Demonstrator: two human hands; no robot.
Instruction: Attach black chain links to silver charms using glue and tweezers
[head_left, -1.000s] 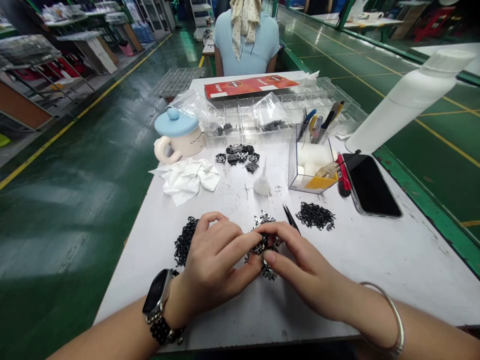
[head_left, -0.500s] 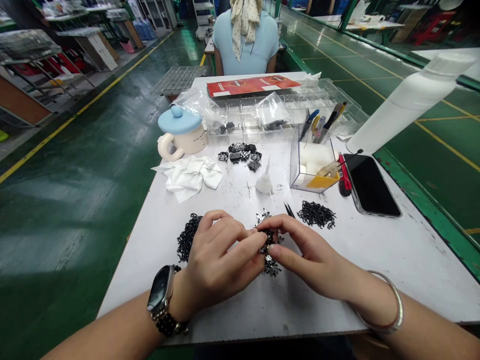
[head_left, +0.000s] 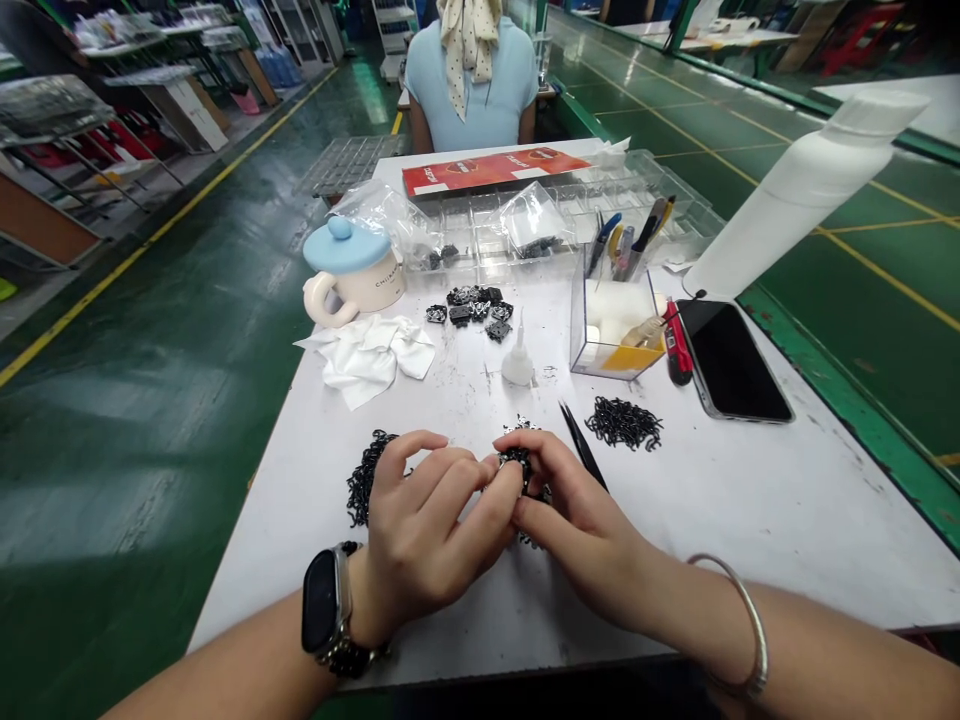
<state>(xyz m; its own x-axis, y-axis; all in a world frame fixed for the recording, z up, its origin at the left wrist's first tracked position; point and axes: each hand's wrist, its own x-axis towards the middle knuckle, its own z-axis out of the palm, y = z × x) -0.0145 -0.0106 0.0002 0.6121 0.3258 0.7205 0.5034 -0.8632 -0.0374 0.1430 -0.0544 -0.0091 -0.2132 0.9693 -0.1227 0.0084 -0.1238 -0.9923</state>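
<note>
Green floor (head_left: 225, 300), yellow-lined; upon it stood one white worktable (head_left: 750, 480), which I viewed from afar through the head camera. Small dark part (head_left: 516, 458), one: it sat between the hands, over a scatter of shiny metal pieces (head_left: 523, 424). Left hand (head_left: 427, 525) and right hand (head_left: 585, 520): fingertips of both pinched the part, neither hand nearer. Right index finger lay along its far side; left fingers pressed from the left. Long axis: too covered for me to tell. Tweezers (head_left: 583, 447), black: slanted just beside the right hand. Left pile of black curved pieces (head_left: 363, 478): partly hidden behind the left hand. Right pile of black curved pieces (head_left: 624, 423): lay beyond the tweezers, apart from the right hand.
</note>
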